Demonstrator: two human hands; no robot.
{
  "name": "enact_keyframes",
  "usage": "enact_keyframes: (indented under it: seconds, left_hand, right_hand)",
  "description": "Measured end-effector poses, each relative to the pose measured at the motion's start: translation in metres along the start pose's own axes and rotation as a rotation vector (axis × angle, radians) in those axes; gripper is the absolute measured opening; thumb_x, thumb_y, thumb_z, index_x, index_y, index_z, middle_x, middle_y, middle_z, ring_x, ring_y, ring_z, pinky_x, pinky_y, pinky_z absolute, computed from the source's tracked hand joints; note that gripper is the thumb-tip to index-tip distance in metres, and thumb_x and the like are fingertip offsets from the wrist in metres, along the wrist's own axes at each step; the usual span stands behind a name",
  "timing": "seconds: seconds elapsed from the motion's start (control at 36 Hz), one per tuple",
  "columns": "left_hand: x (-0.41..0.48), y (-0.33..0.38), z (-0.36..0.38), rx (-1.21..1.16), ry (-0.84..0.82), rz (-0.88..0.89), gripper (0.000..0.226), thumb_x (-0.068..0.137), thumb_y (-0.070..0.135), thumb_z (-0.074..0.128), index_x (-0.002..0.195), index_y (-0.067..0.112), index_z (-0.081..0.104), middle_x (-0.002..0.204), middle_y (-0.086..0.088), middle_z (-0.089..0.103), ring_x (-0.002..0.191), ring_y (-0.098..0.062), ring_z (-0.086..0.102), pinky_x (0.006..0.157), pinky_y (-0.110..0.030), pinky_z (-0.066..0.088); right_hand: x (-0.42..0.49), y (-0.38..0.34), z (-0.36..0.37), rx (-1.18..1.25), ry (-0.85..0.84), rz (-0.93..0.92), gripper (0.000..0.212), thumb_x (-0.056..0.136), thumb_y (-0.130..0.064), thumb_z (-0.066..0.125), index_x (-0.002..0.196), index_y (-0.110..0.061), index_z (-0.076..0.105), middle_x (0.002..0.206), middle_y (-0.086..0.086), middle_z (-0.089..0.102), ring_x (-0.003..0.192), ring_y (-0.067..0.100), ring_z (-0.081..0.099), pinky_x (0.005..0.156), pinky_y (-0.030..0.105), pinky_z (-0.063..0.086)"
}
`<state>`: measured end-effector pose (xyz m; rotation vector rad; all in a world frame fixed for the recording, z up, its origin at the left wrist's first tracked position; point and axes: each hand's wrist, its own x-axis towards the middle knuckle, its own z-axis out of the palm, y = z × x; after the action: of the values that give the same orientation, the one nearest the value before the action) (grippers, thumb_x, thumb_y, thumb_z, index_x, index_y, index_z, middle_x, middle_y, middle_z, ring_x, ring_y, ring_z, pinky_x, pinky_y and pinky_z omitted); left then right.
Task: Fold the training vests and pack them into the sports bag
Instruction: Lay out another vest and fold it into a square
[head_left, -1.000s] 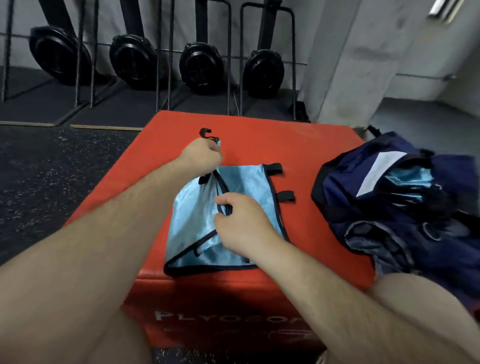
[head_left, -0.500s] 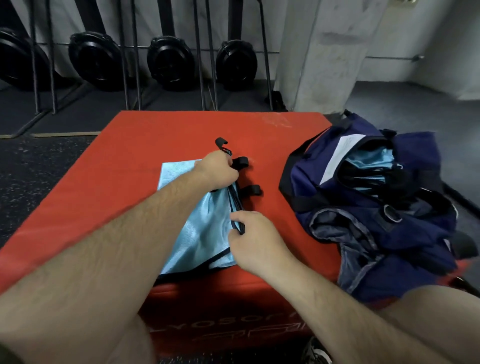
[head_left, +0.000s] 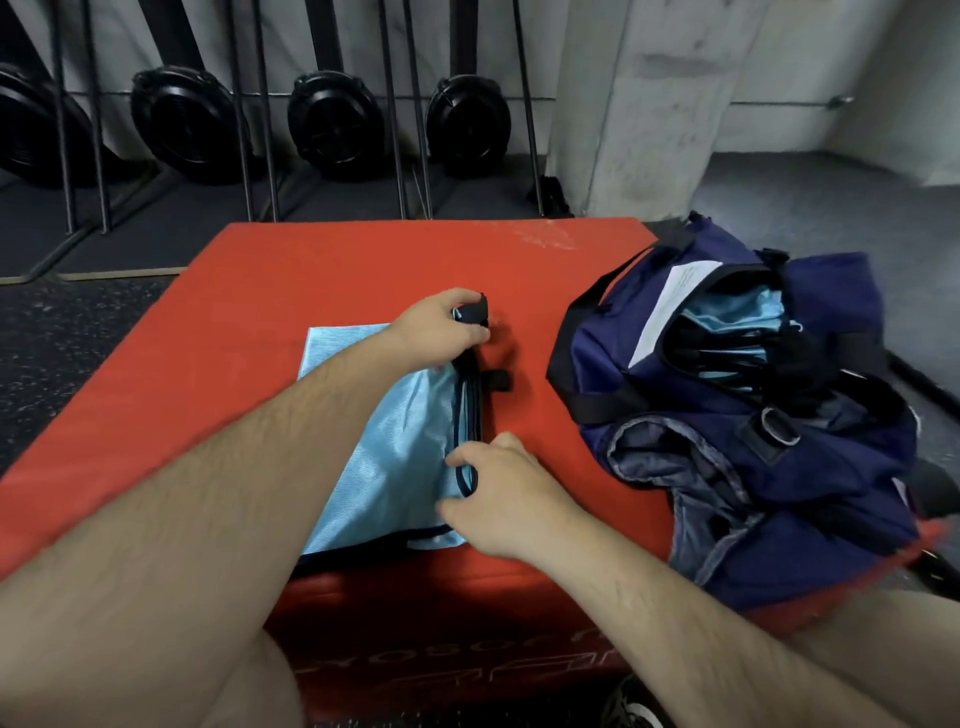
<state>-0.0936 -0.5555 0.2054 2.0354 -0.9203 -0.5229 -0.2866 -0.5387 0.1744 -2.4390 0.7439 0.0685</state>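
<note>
Where the floor meets the back wall, far left, black discs (head_left: 182, 124) stand in a rack of dark bars. Red padded worktop (head_left: 208, 389) fills centre frame. Light-blue vest (head_left: 400, 441) with black trim lies flat on it, near the front edge, folded over; the left forearm crosses above it. Left hand (head_left: 441, 327): grip clamped on the vest's far right corner, fingers curled round a black strap end. Right hand (head_left: 511, 499): grip pinched on the black-trimmed right edge, nearer the front. Black tab (head_left: 497, 380) juts from that edge between the two hands. Concrete pillar (head_left: 654, 104) behind. Navy sports bag (head_left: 779, 493) sits on the worktop's right side, apart from the vest, mouth open; more light-blue vests (head_left: 737, 314) lie inside, beside a white label (head_left: 670, 306).
</note>
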Motion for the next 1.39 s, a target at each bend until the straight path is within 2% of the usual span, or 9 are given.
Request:
enact_keyframes:
  seconds: [0.14,0.36,0.5,0.67,0.78,0.89,1.03,1.22,1.39]
  left_hand:
    - [-0.005,-0.003,0.004,-0.036,0.067,0.076,0.034,0.093,0.002,0.05,0.118,0.021,0.059,0.101,0.004,0.058,0.086,-0.019,0.061,0.058,-0.013,0.047]
    - [-0.005,-0.023,-0.007,0.334,0.118,0.08,0.053,0.082,-0.009,0.043,0.122,0.02,0.06,0.129,-0.007,0.047,0.119,-0.027,0.047,0.092,-0.031,0.043]
    - [-0.017,-0.013,-0.018,0.427,-0.087,-0.138,0.025,0.087,0.006,0.049,0.109,0.01,0.06,0.1,-0.015,0.061,0.081,-0.028,0.06,0.066,-0.032,0.05]
    - [-0.021,-0.002,-0.017,0.052,-0.153,-0.201,0.022,0.097,0.027,0.052,0.098,0.007,0.061,0.08,-0.008,0.066,0.046,-0.019,0.061,0.051,-0.025,0.048]
    - [-0.019,0.0,-0.012,-0.195,-0.173,-0.097,0.021,0.1,0.023,0.051,0.107,0.006,0.062,0.097,-0.01,0.072,0.064,-0.019,0.064,0.054,-0.025,0.047]
    - [-0.02,-0.007,-0.009,0.151,-0.153,0.089,0.025,0.09,0.009,0.063,0.115,0.012,0.067,0.102,0.003,0.062,0.091,-0.013,0.057,0.066,-0.01,0.041]
    - [-0.017,-0.032,-0.003,0.51,-0.292,0.088,0.066,0.091,0.036,0.067,0.148,0.017,0.04,0.162,0.0,0.018,0.148,-0.016,0.018,0.118,-0.026,0.017]
    - [-0.007,-0.05,0.0,0.378,-0.283,0.132,0.071,0.089,0.051,0.065,0.149,0.023,0.04,0.162,0.009,0.019,0.148,-0.009,0.019,0.121,-0.03,0.015]
    - [-0.008,-0.067,-0.021,0.319,0.1,0.162,0.044,0.098,0.038,0.053,0.135,0.015,0.054,0.145,-0.003,0.045,0.135,-0.019,0.042,0.113,-0.033,0.031]
  right_hand:
    - [0.0,0.0,0.0,0.002,-0.021,0.012,0.058,0.083,-0.039,0.065,0.139,-0.037,0.049,0.13,-0.002,0.037,0.121,0.022,0.047,0.1,0.034,0.046]
    - [-0.004,-0.001,-0.002,-0.026,-0.04,0.023,0.066,0.084,-0.042,0.063,0.146,-0.036,0.039,0.129,-0.003,0.031,0.119,0.022,0.046,0.098,0.037,0.048]
    - [-0.003,-0.003,0.0,-0.048,-0.037,0.026,0.065,0.085,-0.042,0.062,0.145,-0.036,0.039,0.131,-0.002,0.031,0.122,0.024,0.043,0.1,0.037,0.046]
    - [-0.004,-0.006,-0.001,-0.068,-0.04,0.028,0.063,0.086,-0.042,0.062,0.144,-0.036,0.039,0.133,-0.002,0.032,0.122,0.025,0.043,0.101,0.037,0.045]
    - [-0.004,-0.008,-0.001,-0.083,-0.039,0.035,0.064,0.085,-0.042,0.062,0.144,-0.036,0.039,0.135,-0.001,0.031,0.124,0.025,0.043,0.103,0.037,0.043]
    - [-0.005,-0.008,-0.002,-0.099,-0.044,0.037,0.067,0.084,-0.044,0.061,0.146,-0.037,0.037,0.131,-0.002,0.03,0.12,0.025,0.044,0.101,0.037,0.044]
    - [-0.006,-0.008,-0.004,-0.132,-0.063,0.036,0.07,0.083,-0.049,0.06,0.148,-0.039,0.034,0.129,-0.003,0.028,0.118,0.024,0.045,0.1,0.039,0.045]
    - [-0.006,-0.015,-0.007,-0.272,-0.009,0.05,0.065,0.084,-0.058,0.058,0.143,-0.038,0.041,0.144,0.002,0.019,0.129,0.029,0.026,0.106,0.039,0.036]
    - [0.016,-0.049,-0.007,-0.224,0.331,-0.181,0.062,0.095,-0.025,0.049,0.152,-0.018,0.028,0.164,0.002,0.002,0.152,0.023,-0.001,0.121,0.037,0.012]
